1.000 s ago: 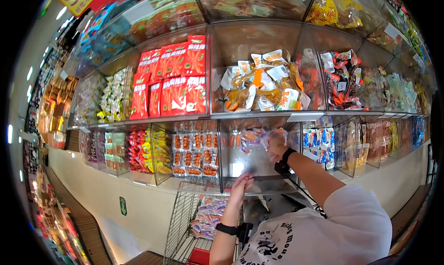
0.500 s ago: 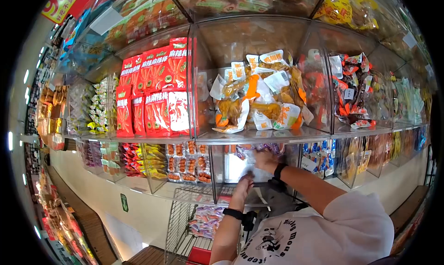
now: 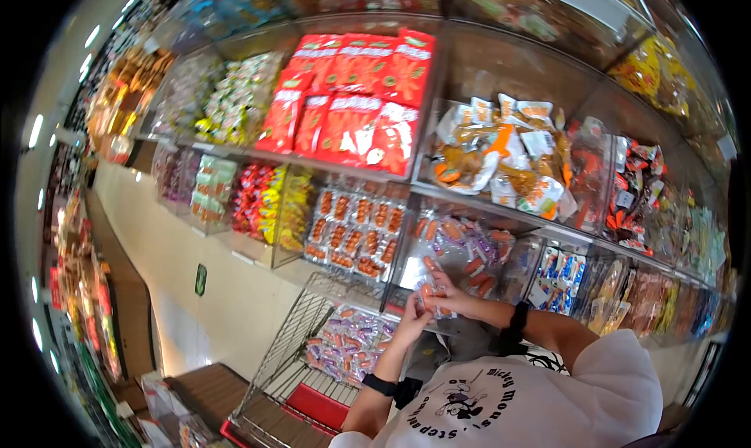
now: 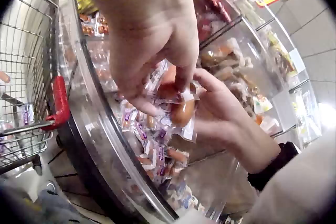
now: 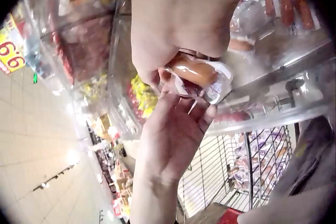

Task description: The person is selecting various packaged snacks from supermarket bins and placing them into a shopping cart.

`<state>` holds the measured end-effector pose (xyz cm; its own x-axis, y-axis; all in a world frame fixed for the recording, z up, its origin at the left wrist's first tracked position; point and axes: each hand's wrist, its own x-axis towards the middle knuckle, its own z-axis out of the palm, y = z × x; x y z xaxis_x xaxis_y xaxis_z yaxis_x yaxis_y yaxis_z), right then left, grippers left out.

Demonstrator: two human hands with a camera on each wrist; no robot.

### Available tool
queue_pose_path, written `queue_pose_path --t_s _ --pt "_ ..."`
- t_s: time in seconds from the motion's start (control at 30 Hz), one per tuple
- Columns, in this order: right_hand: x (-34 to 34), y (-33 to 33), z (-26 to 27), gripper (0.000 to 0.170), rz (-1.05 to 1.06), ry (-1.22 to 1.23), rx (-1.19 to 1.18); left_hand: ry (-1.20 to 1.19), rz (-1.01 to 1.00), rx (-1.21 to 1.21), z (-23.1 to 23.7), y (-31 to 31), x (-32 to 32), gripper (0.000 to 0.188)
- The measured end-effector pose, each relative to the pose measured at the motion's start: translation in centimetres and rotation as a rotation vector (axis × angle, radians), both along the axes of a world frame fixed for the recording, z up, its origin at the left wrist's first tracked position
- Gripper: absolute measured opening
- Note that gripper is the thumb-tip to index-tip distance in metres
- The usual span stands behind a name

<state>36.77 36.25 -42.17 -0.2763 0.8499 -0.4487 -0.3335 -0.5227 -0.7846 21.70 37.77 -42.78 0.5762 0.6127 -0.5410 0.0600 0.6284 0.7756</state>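
Observation:
Both hands meet over the front of a clear shelf bin. My right hand (image 3: 452, 295) grips small clear-wrapped sausages (image 5: 195, 71), brown-orange in see-through packs. From below and the left, my left hand (image 3: 411, 320) pinches the same packs; its fingertips (image 4: 182, 79) lie on the wrapping in the left wrist view. In the right wrist view the left hand (image 5: 170, 134) is palm up under the packs. More wrapped sausages with purple print (image 3: 469, 241) lie loose in the bin behind the hands.
A wire shopping cart (image 3: 270, 346) with a red part stands below at left, with many wrapped sausages (image 3: 348, 342) in it. Clear dividers separate neighbouring bins; packs of small red-brown sausages (image 3: 352, 233) fill the left one. Above, a shelf holds red bags (image 3: 352, 131) and bagged snacks (image 3: 508, 155).
The right hand has come back from inside the bin with wrapped sausages and joined the left hand at the bin's front. The head view has swung, bringing more of the cart into sight.

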Motion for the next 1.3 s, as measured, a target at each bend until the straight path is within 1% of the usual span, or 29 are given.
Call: queue_pose_path --t_s 0.1,0.13,0.23,0.27,0.33,0.37,0.4,0.43,0.47,0.5,0.53,0.63,0.67,0.77,0.8,0.9,0.93,1.03,1.07,1.13,1.17,1.2,1.23,1.3 --pt "-2.7 -0.6 2.8 0.063 0.131 -0.127 -0.136 -0.048 0.062 0.029 2.6 -1.9 -3.6 0.045" --pt "-3.7 -1.0 2.7 0.067 0.193 -0.041 -0.16 -0.035 0.134 0.037 2.8 -2.9 -4.8 0.045" --pt "-7.1 -1.8 2.8 0.068 0.379 -0.103 -0.117 0.03 0.261 0.04 2.9 -5.6 -8.4 0.045" --pt "-8.7 -2.8 0.9 0.067 0.336 -0.085 -0.061 0.007 0.299 0.017 2.3 -6.5 -9.7 0.047" --pt "-11.1 -3.7 -0.5 0.066 0.406 -0.09 -0.154 0.105 0.354 -0.095 2.0 -8.2 -12.2 0.052" --pt "-12.3 -3.9 -0.6 0.066 0.437 -0.092 -0.201 0.154 0.378 -0.153 1.7 -9.1 -13.4 0.055" --pt "-13.5 -3.8 0.7 0.062 0.447 -0.093 -0.153 0.166 0.468 -0.194 1.0 -10.1 -14.3 0.055" --pt "-14.9 -4.2 -1.4 0.059 0.438 -0.19 -0.045 0.169 0.488 -0.195 -0.2 -10.5 -15.2 0.056" --pt "-16.5 -4.8 -5.2 0.057 0.426 -0.287 0.062 0.172 0.505 -0.196 -1.6 -10.7 -16.0 0.056" --pt "-17.6 -4.6 -5.0 0.055 0.409 -0.382 0.17 0.175 0.519 -0.198 -1.7 -10.6 -16.5 0.057" --pt "-18.1 -4.2 -4.9 0.05 0.403 -0.449 0.179 0.183 0.632 -0.262 -1.9 -10.3 -16.5 0.056" --pt "-18.7 -3.5 -6.6 0.05 0.425 -0.865 0.334 0.075 0.737 -0.409 -4.1 -8.7 -16.6 0.055" --pt "-18.4 -3.4 -5.9 0.051 0.383 -0.899 0.465 0.182 0.631 -0.431 -4.9 -8.3 -17.0 0.054" --pt "-16.6 -3.1 -4.5 0.047 0.632 -0.71 0.308 0.206 0.566 -0.349 -7.8 -7.3 -16.7 0.054" --pt "-15.8 -3.3 -3.3 0.036 0.588 -0.661 0.321 0.158 0.519 -0.297 -7.3 -7.2 -16.4 0.046" --pt "-12.0 -4.0 -1.4 0.024 0.385 -0.683 0.475 0.02 0.369 -0.248 -4.6 -6.0 -15.0 0.036" --pt "-10.7 -4.3 -0.8 0.017 0.261 -0.718 0.446 0.06 0.314 -0.238 -3.7 -5.5 -14.2 0.03" --pt "-6.1 -5.0 -3.1 0.013 -0.094 -0.618 0.388 0.038 0.159 -0.137 -1.1 -4.0 -11.3 0.028" --pt "-4.4 -5.1 -3.8 0.012 -0.14 -0.712 0.344 0.035 0.106 -0.123 0.9 -3.4 -10.1 0.026" --pt "-1.0 -5.3 -5.3 0.012 -0.234 -0.897 0.242 -0.032 0.019 -0.068 1.4 -2.3 -7.9 0.027" --pt "0.5 -5.5 -6.3 0.01 -0.231 -0.908 0.178 -0.068 -0.025 -0.043 1.7 -1.7 -6.7 0.027" --pt "2.0 -5.7 -7.5 0.01 -0.227 -0.918 0.113 -0.034 -0.064 -0.012 2.2 -1.0 -5.4 0.027" --pt "3.1 -5.8 -8.9 0.01 -0.221 -0.926 0.049 -0.031 -0.072 -0.042 2.3 -0.1 -4.0 0.027" --pt "4.2 -6.0 -12.2 0.011 -0.209 -1.142 0.02 -0.018 -0.085 -0.108 2.3 1.4 -1.4 0.026"
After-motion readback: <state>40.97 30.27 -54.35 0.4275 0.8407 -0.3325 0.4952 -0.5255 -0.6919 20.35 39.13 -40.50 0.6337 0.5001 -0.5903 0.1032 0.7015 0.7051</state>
